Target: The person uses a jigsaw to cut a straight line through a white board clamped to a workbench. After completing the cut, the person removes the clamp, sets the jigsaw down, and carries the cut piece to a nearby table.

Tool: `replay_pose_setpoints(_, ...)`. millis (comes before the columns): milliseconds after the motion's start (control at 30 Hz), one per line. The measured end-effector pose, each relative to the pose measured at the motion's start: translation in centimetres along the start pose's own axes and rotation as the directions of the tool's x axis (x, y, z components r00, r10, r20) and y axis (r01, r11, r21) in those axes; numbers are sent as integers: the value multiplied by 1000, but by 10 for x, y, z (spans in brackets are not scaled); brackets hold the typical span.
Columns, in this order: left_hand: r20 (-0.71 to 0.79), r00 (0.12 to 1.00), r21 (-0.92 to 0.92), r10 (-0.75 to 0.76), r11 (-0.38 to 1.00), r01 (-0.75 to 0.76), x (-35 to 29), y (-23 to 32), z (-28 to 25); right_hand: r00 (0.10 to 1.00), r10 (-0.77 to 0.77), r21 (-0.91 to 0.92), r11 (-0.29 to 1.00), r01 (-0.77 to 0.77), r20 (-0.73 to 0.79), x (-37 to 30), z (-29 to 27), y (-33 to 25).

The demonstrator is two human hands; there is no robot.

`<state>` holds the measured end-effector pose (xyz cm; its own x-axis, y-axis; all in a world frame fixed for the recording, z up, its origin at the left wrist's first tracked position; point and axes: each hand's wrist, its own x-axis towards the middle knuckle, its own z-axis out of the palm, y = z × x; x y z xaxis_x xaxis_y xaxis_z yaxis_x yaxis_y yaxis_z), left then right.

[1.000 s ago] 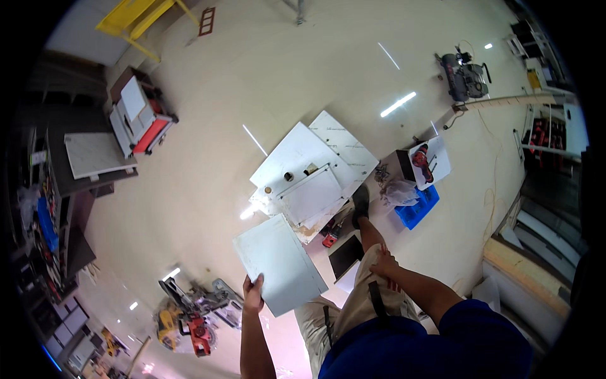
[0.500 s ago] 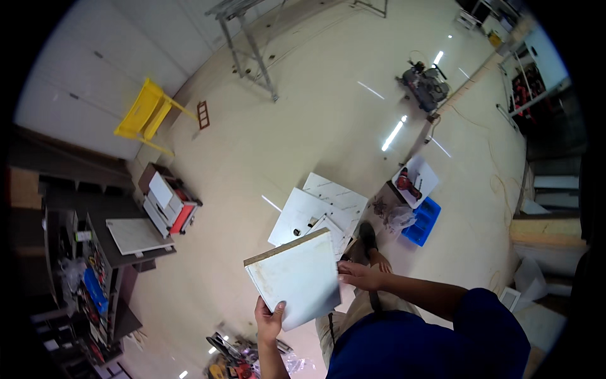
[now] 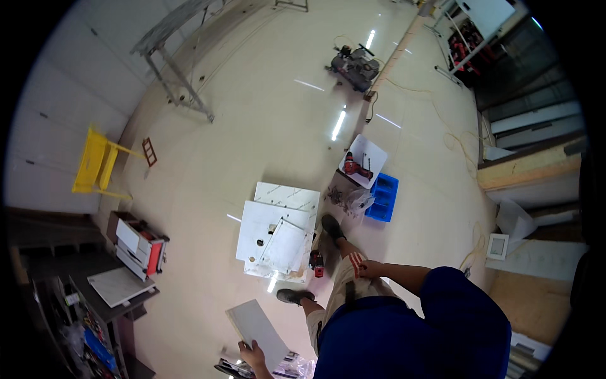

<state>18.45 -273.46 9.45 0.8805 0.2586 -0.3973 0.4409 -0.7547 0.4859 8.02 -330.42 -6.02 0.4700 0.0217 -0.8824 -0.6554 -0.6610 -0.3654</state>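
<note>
My left hand (image 3: 254, 355) grips a white rectangular board (image 3: 260, 331) by its edge, low in the view and away from my body. The board is tilted, with a brownish strip along one edge. My right hand (image 3: 371, 269) is at the thigh of my light shorts (image 3: 347, 283), beside some red stripes. Its fingers are too small to make out clearly. In front of my feet, several white boards are stacked on the floor, with a smaller white panel (image 3: 284, 246) on top. A red and black power tool (image 3: 317, 264) stands beside the stack.
A red drill (image 3: 357, 166) lies on a white-topped stand, next to a blue bin (image 3: 382, 198) and a plastic bag (image 3: 360, 201). Farther off are an air compressor (image 3: 355, 67) and a yellow frame (image 3: 95, 161). Dark shelving stands at left. More tools lie behind the held board.
My right hand has let go of the board and moved to my thigh. The left hand has carried the board down and left. The view has turned, shifting the surroundings left.
</note>
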Motion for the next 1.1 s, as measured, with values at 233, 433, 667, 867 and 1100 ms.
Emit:
replay_pose_setpoints(233,-25,995,-279,100,955,-103,6,52,-32,910,304,-9,949,-314,284,-79,13,33)
replay_pose_setpoints(433,89,937,-491,337,834,-253,45,155,-25,609,105,335,755,-563,786,-130,108,58)
replay_pose_setpoints(667,189,879,-542,437,793,-278,47,269,-10,611,-18,392,781,-485,791,-165,138,40)
replay_pose_setpoints(867,226,910,-415,347,880,-232,37,309,22,589,48,309,816,-489,806,-180,77,56)
replay_pose_setpoints(1100,147,966,-205,211,962,-179,-2,264,14,648,275,115,863,-492,710,-193,11,69)
